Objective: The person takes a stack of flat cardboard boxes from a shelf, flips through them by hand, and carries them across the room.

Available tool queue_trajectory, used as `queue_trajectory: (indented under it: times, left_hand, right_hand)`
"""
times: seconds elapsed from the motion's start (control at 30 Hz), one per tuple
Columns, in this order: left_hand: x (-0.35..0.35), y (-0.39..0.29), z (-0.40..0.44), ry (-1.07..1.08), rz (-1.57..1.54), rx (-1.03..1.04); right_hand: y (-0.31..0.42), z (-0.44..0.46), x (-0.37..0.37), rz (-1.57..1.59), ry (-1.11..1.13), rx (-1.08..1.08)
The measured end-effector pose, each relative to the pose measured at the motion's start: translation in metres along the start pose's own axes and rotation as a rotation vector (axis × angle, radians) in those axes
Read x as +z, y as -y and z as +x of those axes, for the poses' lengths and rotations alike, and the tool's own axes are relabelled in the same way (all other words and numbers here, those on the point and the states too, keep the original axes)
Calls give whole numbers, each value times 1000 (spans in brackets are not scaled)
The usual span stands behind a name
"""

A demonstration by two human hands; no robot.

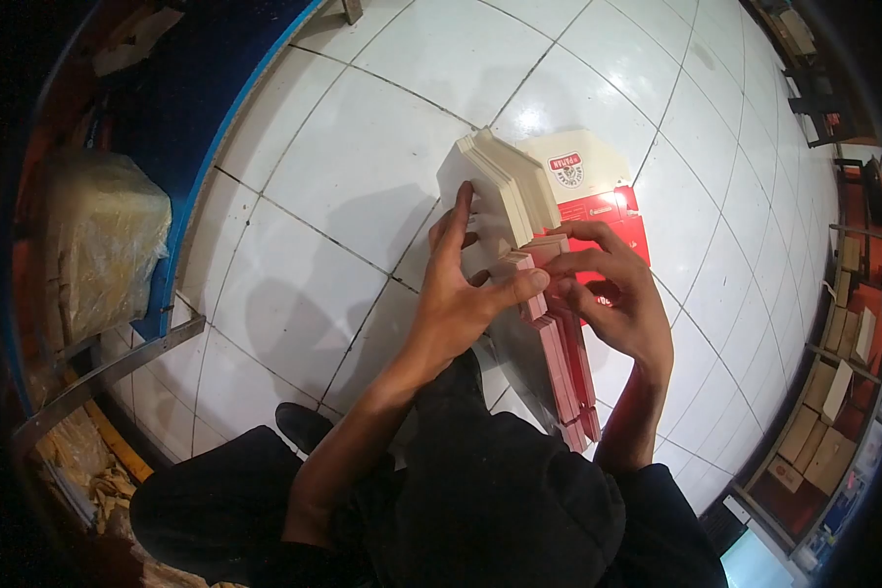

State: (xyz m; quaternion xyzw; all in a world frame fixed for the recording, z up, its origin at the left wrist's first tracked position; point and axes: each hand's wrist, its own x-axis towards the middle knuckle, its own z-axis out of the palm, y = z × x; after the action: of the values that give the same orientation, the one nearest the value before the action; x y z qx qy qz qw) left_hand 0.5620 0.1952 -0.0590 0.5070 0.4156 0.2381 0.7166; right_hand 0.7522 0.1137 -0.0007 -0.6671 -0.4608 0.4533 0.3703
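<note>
A stack of flat cardboard box blanks (505, 186), cream at the far end and red toward my body, stands on edge between my hands. My left hand (446, 284) grips it from the left, the thumb over the top edges and the fingers along the pale outer face. On the right side, my right hand (612, 284) has its fingers curled onto the red edges near the stack's middle. Just beyond that hand shows a printed red-and-white box blank (608, 220) with a round logo; whether it touches the stack, I cannot tell.
White floor tiles (304, 167) spread around me. To the left is a blue-edged table (230, 127), with a plastic-wrapped bundle (113, 245) beside it and a metal bar (118, 372) below. Shelves with cardboard boxes (813, 441) line the right. My shoe (304, 426) is near the stack.
</note>
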Motion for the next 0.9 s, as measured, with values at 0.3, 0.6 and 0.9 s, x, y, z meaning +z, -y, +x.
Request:
queue_trajectory:
  times: [0.3,0.6,0.9]
  left_hand:
    - [1,3,1,6,-51,24]
    - [0,-1,0,0,-5,21]
    - [0,4,0,-5,14,49]
  right_hand:
    - [-2,1,-3,-51,-1,-9]
    - [-6,1,-4,-36,6,-32]
    - [-3,0,-4,19,11,3]
